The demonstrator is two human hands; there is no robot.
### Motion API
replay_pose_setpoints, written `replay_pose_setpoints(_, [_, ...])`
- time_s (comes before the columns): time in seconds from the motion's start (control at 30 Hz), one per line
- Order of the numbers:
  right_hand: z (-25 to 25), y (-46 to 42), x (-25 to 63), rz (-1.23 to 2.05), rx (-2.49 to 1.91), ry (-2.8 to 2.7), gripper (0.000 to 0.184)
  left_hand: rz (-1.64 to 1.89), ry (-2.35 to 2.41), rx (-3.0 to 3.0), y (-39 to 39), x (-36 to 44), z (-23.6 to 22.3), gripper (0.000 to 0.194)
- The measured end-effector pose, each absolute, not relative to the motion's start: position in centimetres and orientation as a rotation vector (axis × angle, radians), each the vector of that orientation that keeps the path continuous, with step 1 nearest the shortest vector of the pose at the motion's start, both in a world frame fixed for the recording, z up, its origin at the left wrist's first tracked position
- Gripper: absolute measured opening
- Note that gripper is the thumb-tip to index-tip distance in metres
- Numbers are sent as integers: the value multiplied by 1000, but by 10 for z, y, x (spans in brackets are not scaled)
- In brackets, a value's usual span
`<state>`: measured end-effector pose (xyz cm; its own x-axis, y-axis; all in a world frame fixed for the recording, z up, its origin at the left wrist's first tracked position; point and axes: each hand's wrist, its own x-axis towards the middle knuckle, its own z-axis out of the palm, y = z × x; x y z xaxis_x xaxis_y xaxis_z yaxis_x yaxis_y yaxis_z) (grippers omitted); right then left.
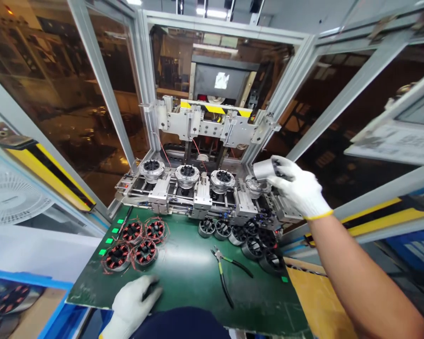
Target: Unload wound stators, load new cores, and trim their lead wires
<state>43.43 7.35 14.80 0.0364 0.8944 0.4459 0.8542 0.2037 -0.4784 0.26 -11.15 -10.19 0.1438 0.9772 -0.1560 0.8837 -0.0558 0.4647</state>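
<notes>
My right hand (298, 188), in a white glove, is closed around a silver stator core (264, 168). It holds the core tilted at the rightmost round fixture (256, 188) of the machine; whether they touch I cannot tell. Three more fixtures stand to the left, among them one (222, 181) with a black-lined core seated in it. My left hand (134, 301), also gloved, rests at the front edge of the green table (189, 287), fingers loosely bent and apart from the thumb, holding nothing. Beyond it sit several stators wound with copper wire (145, 252).
Green-handled cutting pliers (222, 270) lie opened mid-table. Several unwound stator cores (252, 247) cluster at the right, below the fixtures. Yellow-and-black guard bars (53, 172) flank both sides. A blue-edged bin (53, 308) with wound stators stands lower left, a white fan (12, 195) above it.
</notes>
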Motion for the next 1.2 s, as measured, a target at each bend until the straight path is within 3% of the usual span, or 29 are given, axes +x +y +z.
replay_pose_setpoints(0.2, [131,131,477,2,-1742,-2111,32,412,1822,1941,-101,6,-111,31])
replay_pose_setpoints(1.2, [114,168,512,256,-1737,-2496,31,360,1781,1948,-95,3,-114,32])
